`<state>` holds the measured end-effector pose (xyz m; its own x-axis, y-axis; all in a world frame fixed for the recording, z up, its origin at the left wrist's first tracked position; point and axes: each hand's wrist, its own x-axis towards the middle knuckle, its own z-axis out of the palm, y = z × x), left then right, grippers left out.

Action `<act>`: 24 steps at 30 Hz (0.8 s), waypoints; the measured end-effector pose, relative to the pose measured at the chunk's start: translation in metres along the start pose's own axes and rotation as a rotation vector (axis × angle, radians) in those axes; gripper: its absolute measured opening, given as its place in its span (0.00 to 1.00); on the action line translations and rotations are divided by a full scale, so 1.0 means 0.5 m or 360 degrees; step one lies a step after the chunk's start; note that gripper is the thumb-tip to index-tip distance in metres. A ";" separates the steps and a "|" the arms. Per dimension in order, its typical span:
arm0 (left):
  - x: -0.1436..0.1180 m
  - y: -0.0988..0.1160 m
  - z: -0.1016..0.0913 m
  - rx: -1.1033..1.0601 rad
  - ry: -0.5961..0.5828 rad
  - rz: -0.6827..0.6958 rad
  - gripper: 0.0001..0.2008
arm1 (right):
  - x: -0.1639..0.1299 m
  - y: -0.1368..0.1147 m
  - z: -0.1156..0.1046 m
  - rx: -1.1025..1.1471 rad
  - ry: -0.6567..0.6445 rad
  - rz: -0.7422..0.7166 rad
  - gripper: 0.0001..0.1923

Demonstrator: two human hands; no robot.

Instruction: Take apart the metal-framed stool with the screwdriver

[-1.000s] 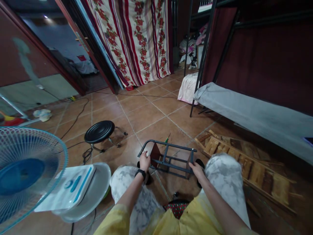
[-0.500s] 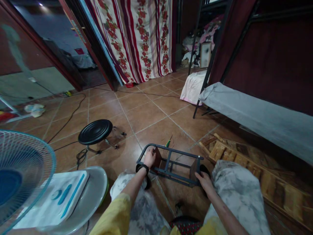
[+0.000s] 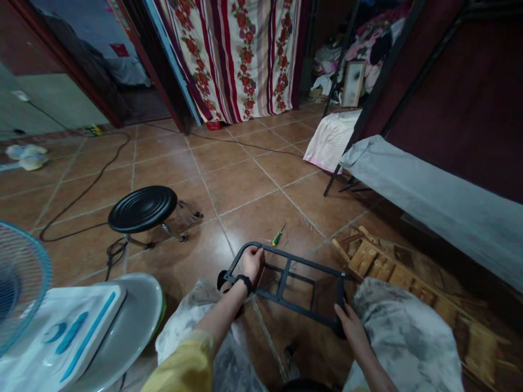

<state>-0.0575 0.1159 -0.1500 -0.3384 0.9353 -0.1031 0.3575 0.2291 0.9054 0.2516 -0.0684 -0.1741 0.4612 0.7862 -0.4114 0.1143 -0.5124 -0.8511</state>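
metal frame (image 3: pixel 286 277) between both hands, left hand (image 3: pixel 252 261) clenched on its far rail, right hand (image 3: pixel 347 321) grasping its near corner

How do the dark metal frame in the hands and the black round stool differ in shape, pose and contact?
The metal frame is an open rectangle of thin bars; the stool has a solid, ridged round seat. The frame is gripped by the left hand and right hand and tilted over the floor; the stool stands upright on its legs, untouched. Both are dark and sit over the brown tiles.

Brown tiled floor (image 3: pixel 245 185), floral curtain (image 3: pixel 241 54), black stool (image 3: pixel 142 208).
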 end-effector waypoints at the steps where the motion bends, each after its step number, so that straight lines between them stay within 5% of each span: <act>1: -0.001 0.002 0.006 -0.0020 0.0013 -0.0005 0.08 | -0.001 0.001 -0.005 0.0007 -0.0022 0.0050 0.25; 7: -0.001 -0.003 0.027 -0.0087 0.0091 -0.0049 0.06 | 0.003 0.006 -0.020 -0.0006 -0.0133 0.0136 0.28; 14: 0.008 -0.011 0.010 0.0146 0.0077 0.0093 0.08 | 0.008 0.006 -0.005 -0.0032 -0.0268 0.0054 0.28; 24: 0.004 -0.003 0.011 0.0256 0.0072 0.0070 0.08 | 0.009 0.018 -0.008 -0.0081 -0.0211 0.0115 0.30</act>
<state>-0.0539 0.1191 -0.1540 -0.3567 0.9332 -0.0429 0.5064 0.2317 0.8306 0.2583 -0.0707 -0.1824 0.3501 0.7835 -0.5134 0.1310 -0.5836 -0.8014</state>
